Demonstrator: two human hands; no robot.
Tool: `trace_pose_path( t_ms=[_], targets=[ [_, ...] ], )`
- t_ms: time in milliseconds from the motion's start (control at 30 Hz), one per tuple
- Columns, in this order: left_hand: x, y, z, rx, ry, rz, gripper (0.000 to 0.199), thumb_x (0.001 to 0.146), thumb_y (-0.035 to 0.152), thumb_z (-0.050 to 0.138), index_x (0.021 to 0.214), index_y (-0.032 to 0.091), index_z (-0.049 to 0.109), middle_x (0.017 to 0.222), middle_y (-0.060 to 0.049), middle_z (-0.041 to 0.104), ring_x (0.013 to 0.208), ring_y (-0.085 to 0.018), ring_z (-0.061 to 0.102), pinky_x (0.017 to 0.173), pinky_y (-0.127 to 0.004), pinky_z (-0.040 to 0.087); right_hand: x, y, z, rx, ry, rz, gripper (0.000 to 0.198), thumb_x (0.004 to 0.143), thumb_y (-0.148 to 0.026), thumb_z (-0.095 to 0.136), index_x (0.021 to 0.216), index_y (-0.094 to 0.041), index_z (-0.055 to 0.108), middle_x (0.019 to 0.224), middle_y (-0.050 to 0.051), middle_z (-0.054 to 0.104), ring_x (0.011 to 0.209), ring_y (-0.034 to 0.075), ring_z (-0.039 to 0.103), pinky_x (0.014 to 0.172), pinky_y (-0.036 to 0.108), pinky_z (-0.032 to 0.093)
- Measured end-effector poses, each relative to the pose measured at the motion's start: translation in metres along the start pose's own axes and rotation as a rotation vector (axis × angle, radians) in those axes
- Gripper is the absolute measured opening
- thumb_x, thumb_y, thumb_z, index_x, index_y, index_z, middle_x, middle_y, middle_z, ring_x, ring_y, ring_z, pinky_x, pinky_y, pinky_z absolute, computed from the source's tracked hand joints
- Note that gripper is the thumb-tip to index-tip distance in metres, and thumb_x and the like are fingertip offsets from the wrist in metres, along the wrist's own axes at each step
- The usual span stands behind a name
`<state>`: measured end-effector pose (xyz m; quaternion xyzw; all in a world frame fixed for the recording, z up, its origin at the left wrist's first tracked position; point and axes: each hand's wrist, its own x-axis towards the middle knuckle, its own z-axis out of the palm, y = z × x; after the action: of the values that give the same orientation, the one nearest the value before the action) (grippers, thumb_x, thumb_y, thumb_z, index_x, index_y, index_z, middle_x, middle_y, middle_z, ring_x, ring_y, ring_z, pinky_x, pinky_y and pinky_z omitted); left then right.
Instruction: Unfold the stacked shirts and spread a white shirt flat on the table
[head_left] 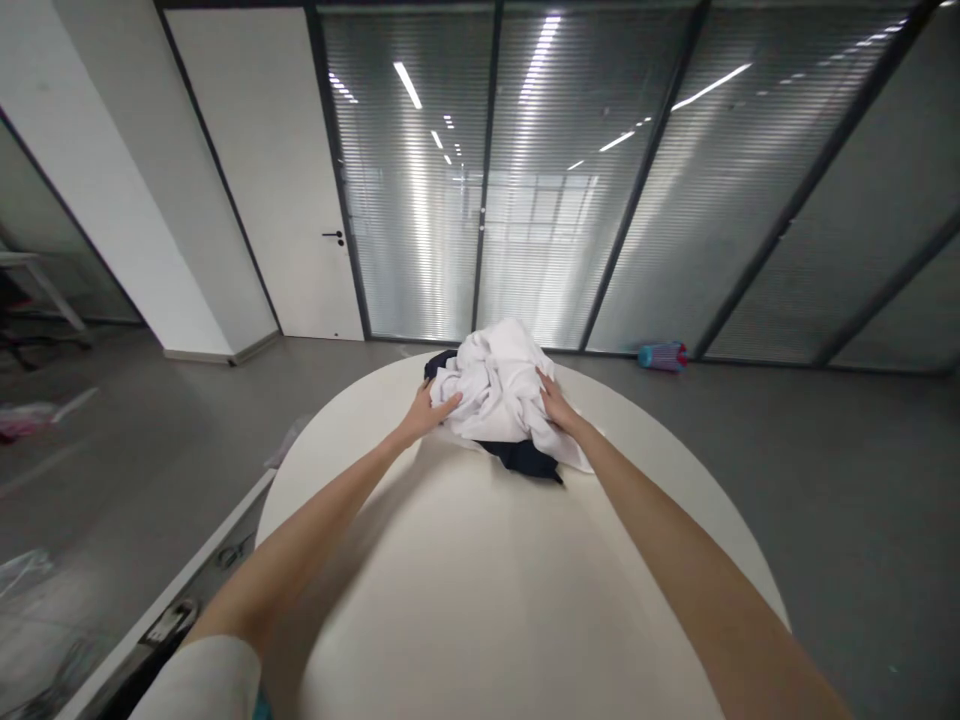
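Note:
A crumpled heap of white cloth [499, 375] lies toward the far side of a round white table [487, 590]. Dark navy cloth [525, 460] sticks out from under its near edge, and another dark bit shows at the heap's left. Against the left side of the heap rests my left hand [431, 410], its thumb spread over the white fabric and its fingers partly hidden behind. My right hand [556, 405] touches the opposite side with its fingers stretched along the cloth. Both arms reach far forward over the table.
Beyond the table stand glass partitions with blinds [555, 200] and a white door [262, 170]. A blue and red item [663, 357] lies on the grey floor by the glass. Clear plastic [26, 575] and a pinkish bag [26, 420] lie on the floor at left.

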<state>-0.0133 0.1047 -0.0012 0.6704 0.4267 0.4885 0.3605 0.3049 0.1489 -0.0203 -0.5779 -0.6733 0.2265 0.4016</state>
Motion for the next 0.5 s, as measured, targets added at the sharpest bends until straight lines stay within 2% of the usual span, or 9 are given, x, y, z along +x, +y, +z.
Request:
trace_pose_path(
  t_ms=[167,267,367,500],
  targets=[
    [-0.021,-0.019,-0.095,0.1,0.158,-0.074,0.072,0.074,0.058,0.074,0.13,0.015,0.061,0.132,-0.014,0.065,0.123,-0.035,0.058,0.106,-0.043,0.044,0.045,-0.056,0.104,0.024,-0.117,-0.072,0.066,0.097,-0.056,0.041,0.155,-0.026,0.036,0.164,0.006,0.027,0.154,0.027,0.015,0.122,0.051,0.019],
    [-0.027,-0.031,-0.132,0.17,0.226,-0.109,0.068,0.073,0.056,0.074,0.125,0.015,0.063,0.127,-0.014,0.067,0.119,-0.034,0.06,0.103,-0.044,0.046,0.059,-0.085,0.144,0.025,-0.149,-0.095,0.068,0.097,-0.059,0.041,0.155,-0.024,0.037,0.166,0.008,0.022,0.153,0.03,0.016,0.122,0.053,0.018],
    [-0.027,-0.044,-0.147,0.2,0.278,-0.119,0.068,0.071,0.053,0.075,0.126,0.015,0.062,0.126,-0.014,0.068,0.119,-0.033,0.061,0.102,-0.043,0.046,0.062,-0.1,0.161,0.021,-0.158,-0.102,0.068,0.097,-0.061,0.04,0.154,-0.024,0.037,0.166,0.008,0.022,0.153,0.031,0.017,0.123,0.053,0.015],
    [-0.027,-0.059,-0.146,0.203,0.318,-0.118,0.067,0.074,0.051,0.073,0.129,0.015,0.06,0.127,-0.013,0.067,0.121,-0.032,0.059,0.105,-0.043,0.043,0.06,-0.11,0.155,-0.01,-0.173,-0.081,0.071,0.096,-0.063,0.038,0.156,-0.025,0.033,0.166,0.008,0.023,0.152,0.032,0.017,0.123,0.055,0.014]
  ],
)
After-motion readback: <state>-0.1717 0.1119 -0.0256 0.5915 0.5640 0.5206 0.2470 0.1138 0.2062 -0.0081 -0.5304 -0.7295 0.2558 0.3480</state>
